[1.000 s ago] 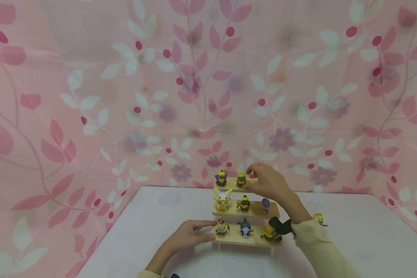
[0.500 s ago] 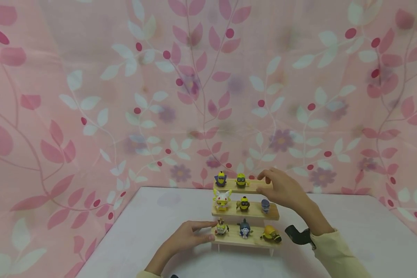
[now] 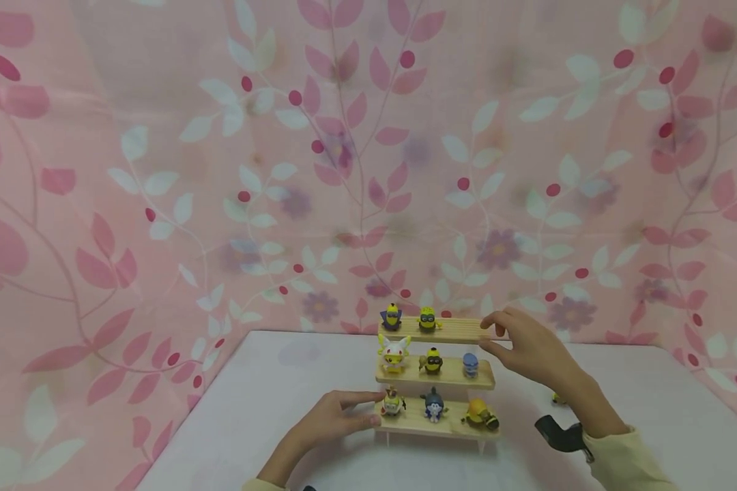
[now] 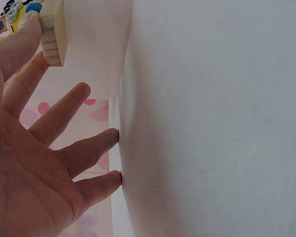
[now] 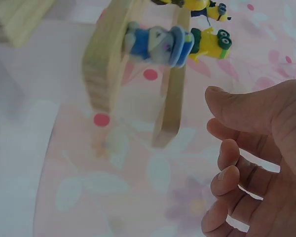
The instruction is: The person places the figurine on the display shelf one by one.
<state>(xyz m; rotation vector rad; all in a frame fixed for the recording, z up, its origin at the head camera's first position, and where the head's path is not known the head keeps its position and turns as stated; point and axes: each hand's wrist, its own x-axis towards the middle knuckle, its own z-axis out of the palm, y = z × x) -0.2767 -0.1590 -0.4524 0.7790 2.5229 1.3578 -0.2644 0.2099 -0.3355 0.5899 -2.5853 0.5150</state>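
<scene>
A three-tier wooden display stand (image 3: 460, 329) carries several small figurines. My left hand (image 3: 334, 416) pinches the left end of the lowest board (image 4: 53, 42) between thumb and forefinger; its other fingers are spread, two touching the white tabletop. Beside the right end of the top board hovers my right hand (image 3: 528, 346), holding nothing, its fingers loosely bent. Two yellow figurines stand on that board: a caped one (image 3: 392, 318) at the left and a goggled one (image 3: 427, 320) near the middle. A blue-capped figurine (image 5: 160, 45) stands at the middle board's right end.
On the middle tier are a white-eared figurine (image 3: 394, 354) and a dark-and-yellow one (image 3: 432, 361). An orange-yellow figurine (image 3: 480, 414) leans over at the lowest tier's right. Another yellow figurine (image 3: 558, 399) lies partly hidden behind the right forearm. A floral cloth (image 3: 368, 170) hangs behind.
My right hand has moved away from the goggled figurine on the top board, rightward past the board's end. The left hand has stayed at the lowest board.
</scene>
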